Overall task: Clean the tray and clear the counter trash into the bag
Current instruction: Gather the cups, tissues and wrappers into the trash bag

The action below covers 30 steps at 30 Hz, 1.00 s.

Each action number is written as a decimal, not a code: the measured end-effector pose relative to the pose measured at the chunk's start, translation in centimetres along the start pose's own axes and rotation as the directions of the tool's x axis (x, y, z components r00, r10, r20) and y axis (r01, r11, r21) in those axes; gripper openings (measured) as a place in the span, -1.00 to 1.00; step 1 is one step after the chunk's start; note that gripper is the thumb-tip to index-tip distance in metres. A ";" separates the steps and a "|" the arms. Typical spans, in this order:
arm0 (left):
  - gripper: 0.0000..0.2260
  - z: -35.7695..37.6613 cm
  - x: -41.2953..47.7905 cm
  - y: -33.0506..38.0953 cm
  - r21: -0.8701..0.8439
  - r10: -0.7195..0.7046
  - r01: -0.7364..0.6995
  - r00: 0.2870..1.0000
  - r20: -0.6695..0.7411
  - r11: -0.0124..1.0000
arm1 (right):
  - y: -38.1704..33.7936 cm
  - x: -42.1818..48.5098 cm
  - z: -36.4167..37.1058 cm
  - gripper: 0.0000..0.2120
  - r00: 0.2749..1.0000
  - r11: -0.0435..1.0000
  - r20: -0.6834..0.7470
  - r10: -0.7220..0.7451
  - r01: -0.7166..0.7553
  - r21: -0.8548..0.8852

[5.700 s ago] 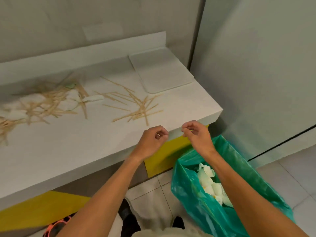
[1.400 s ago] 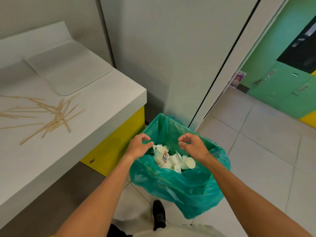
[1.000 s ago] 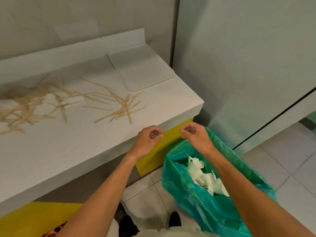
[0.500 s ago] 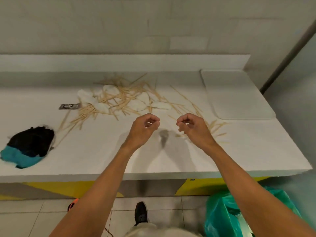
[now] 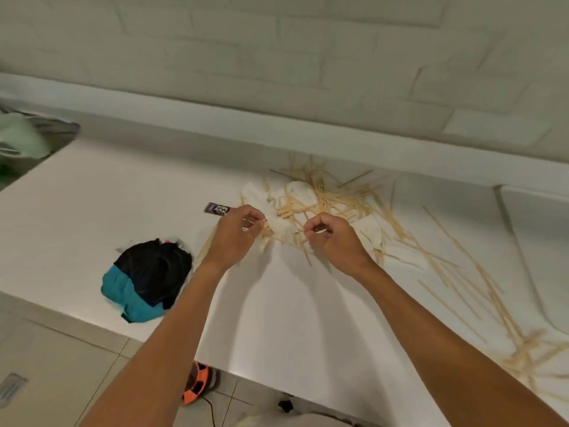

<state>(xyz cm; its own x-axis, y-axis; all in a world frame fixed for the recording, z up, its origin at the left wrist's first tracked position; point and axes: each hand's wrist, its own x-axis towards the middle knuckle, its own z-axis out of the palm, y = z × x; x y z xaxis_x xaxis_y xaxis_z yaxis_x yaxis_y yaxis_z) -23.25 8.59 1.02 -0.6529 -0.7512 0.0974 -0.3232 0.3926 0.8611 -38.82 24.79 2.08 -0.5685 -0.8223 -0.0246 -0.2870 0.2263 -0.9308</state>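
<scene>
A heap of thin wooden sticks (image 5: pixel 326 195) lies tangled over crumpled white napkins (image 5: pixel 271 195) on the white counter (image 5: pixel 277 318). More sticks (image 5: pixel 480 291) trail off to the right. A small dark sachet (image 5: pixel 217 208) sits left of the heap. My left hand (image 5: pixel 235 235) and my right hand (image 5: pixel 334 240) hover just above the heap's near edge, fingers curled, thumbs against forefingers, with nothing plainly held. The white tray (image 5: pixel 542 241) shows at the right edge. The green bag is out of view.
A black and teal cloth (image 5: pixel 147 278) lies near the counter's front edge on the left. A sink (image 5: pixel 40 140) with something pale green in it is at the far left. An orange and black object (image 5: pixel 197 383) sits on the floor below.
My view has swung left from the green bag to the counter. Both hands moved with it, from over the bag to above the stick heap, keeping the same curled pose.
</scene>
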 end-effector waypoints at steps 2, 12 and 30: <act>-0.92 -1.6 1.9 -1.8 0.129 0.010 -0.005 0.999 -0.035 0.992 | 0.2 2.4 1.6 -0.89 0.999 0.999 0.030 -0.019 0.020 -0.036; -0.62 -4.2 6.9 -7.5 0.557 -0.146 0.076 0.986 0.082 0.827 | 2.2 8.3 6.7 -0.71 0.970 0.917 0.241 -0.013 0.107 -0.385; -0.89 -1.9 7.6 -3.4 0.075 0.007 0.006 0.987 -0.164 0.997 | 3.5 6.4 0.8 -0.73 0.966 0.934 -0.246 0.081 -0.160 -0.319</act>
<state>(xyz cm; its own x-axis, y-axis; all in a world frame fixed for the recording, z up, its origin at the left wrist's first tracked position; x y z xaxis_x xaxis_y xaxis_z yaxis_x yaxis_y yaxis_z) -25.83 0.53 -0.17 -0.5342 -0.8252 0.1836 -0.3776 0.4272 0.8215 -42.82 19.86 -1.66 -0.7624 -0.6470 -0.0096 -0.4230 0.5096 -0.7492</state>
